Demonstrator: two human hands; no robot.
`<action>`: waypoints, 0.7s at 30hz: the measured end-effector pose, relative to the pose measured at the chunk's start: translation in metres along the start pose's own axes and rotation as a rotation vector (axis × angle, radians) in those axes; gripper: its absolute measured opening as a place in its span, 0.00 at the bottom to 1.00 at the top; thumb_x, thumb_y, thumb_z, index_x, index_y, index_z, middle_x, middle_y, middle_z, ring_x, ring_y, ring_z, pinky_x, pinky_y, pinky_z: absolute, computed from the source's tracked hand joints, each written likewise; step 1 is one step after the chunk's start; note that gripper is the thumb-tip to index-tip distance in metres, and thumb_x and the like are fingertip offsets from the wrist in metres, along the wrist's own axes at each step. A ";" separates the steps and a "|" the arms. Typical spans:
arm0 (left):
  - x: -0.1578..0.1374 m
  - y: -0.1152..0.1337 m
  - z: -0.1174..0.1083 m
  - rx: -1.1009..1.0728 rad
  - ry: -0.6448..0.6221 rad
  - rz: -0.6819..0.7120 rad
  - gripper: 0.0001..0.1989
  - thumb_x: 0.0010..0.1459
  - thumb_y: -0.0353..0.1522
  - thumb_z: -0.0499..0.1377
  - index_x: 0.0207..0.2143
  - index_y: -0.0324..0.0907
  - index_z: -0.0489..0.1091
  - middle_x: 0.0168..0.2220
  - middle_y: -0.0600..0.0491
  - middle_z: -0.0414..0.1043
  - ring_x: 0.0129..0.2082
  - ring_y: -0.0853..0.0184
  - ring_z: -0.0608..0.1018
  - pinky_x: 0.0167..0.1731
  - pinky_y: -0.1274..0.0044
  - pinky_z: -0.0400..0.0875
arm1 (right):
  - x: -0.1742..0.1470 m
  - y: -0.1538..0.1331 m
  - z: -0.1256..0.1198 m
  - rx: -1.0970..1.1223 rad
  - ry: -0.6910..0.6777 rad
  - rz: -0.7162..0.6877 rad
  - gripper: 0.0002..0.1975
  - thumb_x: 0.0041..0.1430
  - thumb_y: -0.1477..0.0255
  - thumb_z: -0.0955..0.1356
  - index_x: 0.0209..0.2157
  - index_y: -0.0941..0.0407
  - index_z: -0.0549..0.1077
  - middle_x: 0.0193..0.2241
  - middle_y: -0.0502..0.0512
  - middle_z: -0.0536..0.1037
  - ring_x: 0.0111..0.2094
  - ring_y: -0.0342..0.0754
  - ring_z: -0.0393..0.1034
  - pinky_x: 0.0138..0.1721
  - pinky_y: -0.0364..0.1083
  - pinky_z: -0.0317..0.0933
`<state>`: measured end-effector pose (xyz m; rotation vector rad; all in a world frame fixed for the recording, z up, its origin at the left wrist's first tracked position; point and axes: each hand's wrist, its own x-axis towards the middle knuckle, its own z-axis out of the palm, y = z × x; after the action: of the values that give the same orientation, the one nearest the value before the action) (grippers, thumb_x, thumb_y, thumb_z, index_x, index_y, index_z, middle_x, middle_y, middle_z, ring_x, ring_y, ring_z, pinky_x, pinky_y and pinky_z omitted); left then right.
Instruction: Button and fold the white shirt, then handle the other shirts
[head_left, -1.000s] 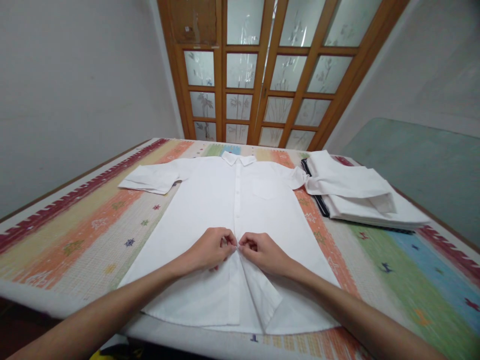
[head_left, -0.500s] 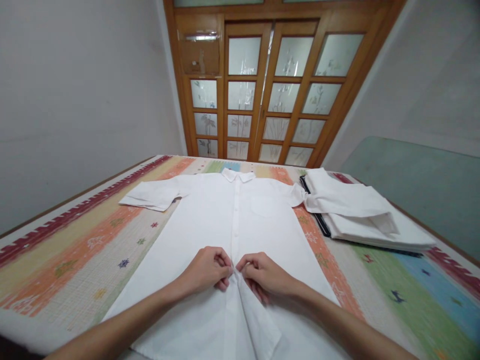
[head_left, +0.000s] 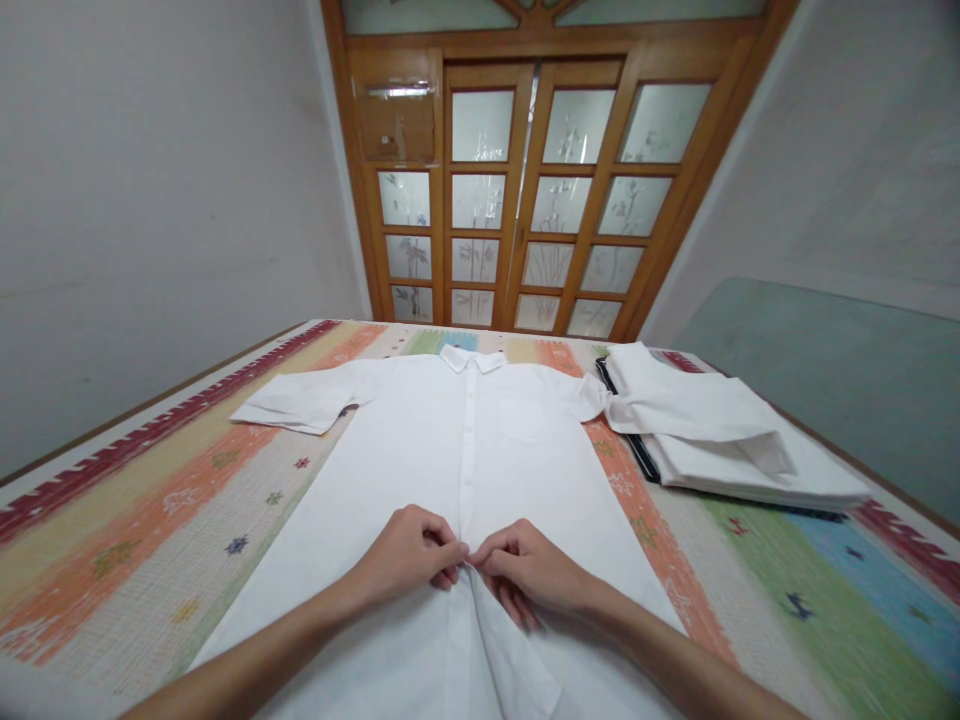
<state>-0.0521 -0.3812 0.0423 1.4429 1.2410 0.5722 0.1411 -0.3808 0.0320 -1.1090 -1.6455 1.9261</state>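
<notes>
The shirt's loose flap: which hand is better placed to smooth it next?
Probably the right hand: the flap lies nearest it, on its side of the button strip; the left hand is across.

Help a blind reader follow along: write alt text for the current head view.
A person's left hand and right hand pinch the front of a white shirt spread on a striped tablecloth, collar at the far end. A stack of folded white cloth lies at right; wood-framed glass doors stand behind.

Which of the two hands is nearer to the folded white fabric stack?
Right. The right hand pinches the white buttoned fabric shirt, to the left of the folded white fabric stack; the left hand, also pinching the shirt, is farther left.
</notes>
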 end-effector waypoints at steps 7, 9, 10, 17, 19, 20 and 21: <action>-0.002 0.003 0.000 0.127 0.020 0.021 0.13 0.49 0.38 0.59 0.24 0.36 0.75 0.19 0.52 0.74 0.20 0.69 0.76 0.23 0.81 0.69 | -0.004 -0.004 0.002 -0.034 -0.013 -0.034 0.11 0.49 0.71 0.61 0.24 0.61 0.73 0.10 0.46 0.66 0.09 0.38 0.57 0.10 0.37 0.52; -0.002 0.006 0.000 0.176 0.022 0.008 0.12 0.49 0.37 0.58 0.23 0.36 0.75 0.18 0.52 0.74 0.21 0.69 0.76 0.23 0.81 0.68 | -0.005 -0.005 0.003 -0.050 -0.018 -0.030 0.11 0.49 0.72 0.61 0.24 0.61 0.73 0.11 0.46 0.67 0.09 0.38 0.57 0.10 0.37 0.52; -0.002 0.007 -0.001 0.205 0.021 0.000 0.12 0.48 0.36 0.57 0.23 0.36 0.75 0.18 0.52 0.74 0.21 0.68 0.76 0.23 0.81 0.67 | -0.006 -0.006 0.002 -0.053 -0.020 -0.027 0.11 0.48 0.72 0.61 0.24 0.61 0.73 0.12 0.47 0.69 0.10 0.38 0.57 0.10 0.37 0.52; 0.003 0.019 -0.004 0.403 -0.003 0.040 0.09 0.42 0.31 0.56 0.19 0.36 0.75 0.17 0.52 0.73 0.18 0.71 0.71 0.17 0.83 0.59 | -0.008 -0.001 0.002 -0.071 -0.008 -0.031 0.11 0.46 0.75 0.61 0.28 0.60 0.73 0.18 0.48 0.74 0.11 0.37 0.59 0.11 0.36 0.52; 0.004 0.020 -0.004 0.423 -0.005 0.041 0.09 0.41 0.31 0.56 0.18 0.36 0.75 0.17 0.52 0.73 0.17 0.72 0.70 0.16 0.83 0.57 | -0.007 0.001 0.002 -0.081 0.001 -0.046 0.11 0.47 0.74 0.62 0.29 0.61 0.74 0.18 0.49 0.75 0.11 0.37 0.60 0.11 0.36 0.52; 0.004 0.020 -0.003 0.429 -0.004 0.042 0.10 0.41 0.31 0.56 0.19 0.36 0.75 0.17 0.52 0.73 0.17 0.71 0.70 0.16 0.83 0.57 | -0.006 0.002 0.002 -0.088 0.010 -0.056 0.11 0.48 0.74 0.62 0.30 0.61 0.74 0.18 0.50 0.75 0.11 0.37 0.60 0.11 0.36 0.51; 0.004 0.020 -0.003 0.434 -0.001 0.043 0.10 0.41 0.31 0.55 0.19 0.36 0.75 0.17 0.52 0.73 0.18 0.71 0.70 0.17 0.82 0.57 | -0.006 0.002 0.003 -0.092 0.025 -0.064 0.12 0.48 0.74 0.62 0.31 0.61 0.75 0.19 0.50 0.75 0.11 0.37 0.60 0.11 0.36 0.51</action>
<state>-0.0459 -0.3738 0.0609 1.8309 1.3928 0.3406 0.1428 -0.3874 0.0322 -1.0962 -1.7499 1.8067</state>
